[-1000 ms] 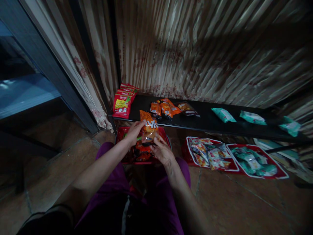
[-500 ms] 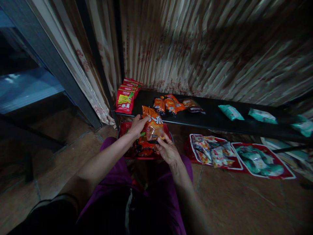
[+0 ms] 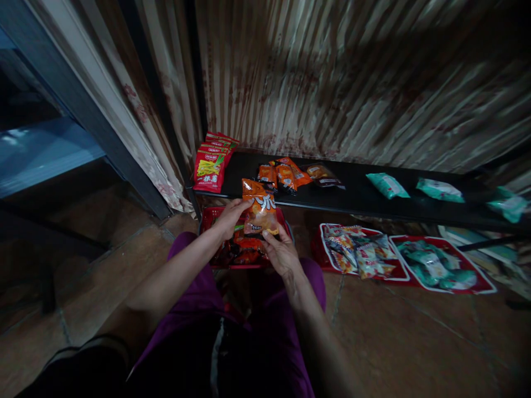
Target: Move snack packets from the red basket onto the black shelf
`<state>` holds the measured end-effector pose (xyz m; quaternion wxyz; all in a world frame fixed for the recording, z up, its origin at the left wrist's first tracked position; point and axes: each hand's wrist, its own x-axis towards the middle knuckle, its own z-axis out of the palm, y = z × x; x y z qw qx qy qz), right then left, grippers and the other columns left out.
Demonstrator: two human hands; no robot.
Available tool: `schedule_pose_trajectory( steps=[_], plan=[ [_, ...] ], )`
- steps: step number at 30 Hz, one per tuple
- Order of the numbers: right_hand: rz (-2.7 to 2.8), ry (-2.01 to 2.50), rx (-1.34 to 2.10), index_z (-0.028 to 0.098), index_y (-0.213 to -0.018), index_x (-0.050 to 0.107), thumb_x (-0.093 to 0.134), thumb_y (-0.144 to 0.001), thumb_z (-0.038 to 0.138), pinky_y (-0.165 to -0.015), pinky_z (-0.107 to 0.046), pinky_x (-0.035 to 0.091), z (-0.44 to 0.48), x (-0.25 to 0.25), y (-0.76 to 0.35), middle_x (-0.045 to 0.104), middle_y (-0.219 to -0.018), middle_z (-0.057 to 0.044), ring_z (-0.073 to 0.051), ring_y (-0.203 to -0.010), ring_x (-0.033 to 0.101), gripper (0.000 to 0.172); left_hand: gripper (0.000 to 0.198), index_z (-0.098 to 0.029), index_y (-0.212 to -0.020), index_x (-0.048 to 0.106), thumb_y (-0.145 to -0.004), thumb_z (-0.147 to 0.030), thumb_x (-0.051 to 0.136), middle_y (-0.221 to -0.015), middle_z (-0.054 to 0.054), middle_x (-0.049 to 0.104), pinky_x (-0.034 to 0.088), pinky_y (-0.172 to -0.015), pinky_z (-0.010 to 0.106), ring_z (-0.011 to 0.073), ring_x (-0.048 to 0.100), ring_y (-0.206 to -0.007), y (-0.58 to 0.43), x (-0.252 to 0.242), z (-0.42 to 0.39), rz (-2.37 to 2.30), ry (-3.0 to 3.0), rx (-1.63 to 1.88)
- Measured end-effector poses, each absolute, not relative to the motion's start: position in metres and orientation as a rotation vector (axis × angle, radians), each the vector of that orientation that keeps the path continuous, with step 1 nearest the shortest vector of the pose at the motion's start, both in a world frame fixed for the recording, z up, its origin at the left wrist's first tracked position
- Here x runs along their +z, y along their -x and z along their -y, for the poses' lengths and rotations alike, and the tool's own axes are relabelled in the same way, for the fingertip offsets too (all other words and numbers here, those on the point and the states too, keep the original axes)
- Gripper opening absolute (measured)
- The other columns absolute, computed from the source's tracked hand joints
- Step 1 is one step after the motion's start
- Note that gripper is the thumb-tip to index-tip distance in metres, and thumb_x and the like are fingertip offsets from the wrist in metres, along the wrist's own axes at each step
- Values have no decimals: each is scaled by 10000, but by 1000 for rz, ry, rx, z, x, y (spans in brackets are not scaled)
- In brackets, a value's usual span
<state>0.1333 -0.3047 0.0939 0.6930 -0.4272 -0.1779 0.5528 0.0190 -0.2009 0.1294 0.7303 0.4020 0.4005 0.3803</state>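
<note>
Between my hands is an orange snack bag, tilted with its printed front toward me. My left hand grips its left edge, thumb over the front. At the lower right corner, my right hand pinches the bag between thumb and fingers. Below it, a red basket holds several orange and dark packets, partly hidden by my hands and the bag. Just beyond, small orange packets lie on the black shelf.
Red snack bags stand overlapped at the shelf's left end. A brown packet and green packets lie farther right. On the tiled floor, one red basket holds colourful packets and another basket green ones. A dark metal post rises at left.
The orange bag has turned slightly more upright in my hands, both still holding it. The camera view has shifted a little; the shelf goods stay in place.
</note>
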Motion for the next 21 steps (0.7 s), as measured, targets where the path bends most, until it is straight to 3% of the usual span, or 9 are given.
schedule_pose_trajectory(
  steps=[4, 10, 16, 21],
  plan=[
    [432, 990, 1186, 291, -1040, 646, 805, -576, 224, -763, -277, 559, 303, 92, -134, 716, -968, 34, -141, -851, 669, 495, 445, -171, -995, 612, -595, -271, 779, -992, 66, 675, 505, -737, 299, 179, 633, -844, -15, 134, 212, -765, -929, 738],
    [434, 1091, 998, 281, -1099, 639, 802, -561, 223, -837, -257, 515, 298, 89, -130, 713, -1018, 39, -137, -932, 647, 565, 492, -165, -1050, 598, -585, -124, 754, -1068, 67, 677, 515, -836, 334, 197, 638, -945, -18, 124, 220, -741, -899, 769],
    [368, 1134, 1061, 295, -1106, 650, 801, -586, 273, -668, -201, 514, 302, 96, -134, 698, -1093, 24, -127, -881, 656, 542, 497, -167, -1077, 603, -600, -92, 720, -1076, 62, 680, 516, -852, 354, 214, 634, -972, -18, 111, 216, -756, -907, 790],
    [310, 1079, 1138, 259, -1011, 685, 800, -613, 330, -661, -237, 529, 306, 99, -142, 733, -960, -2, -133, -784, 674, 421, 497, -174, -1085, 603, -607, -104, 722, -1082, 55, 679, 511, -868, 372, 219, 631, -988, -14, 106, 215, -694, -902, 781]
  ],
)
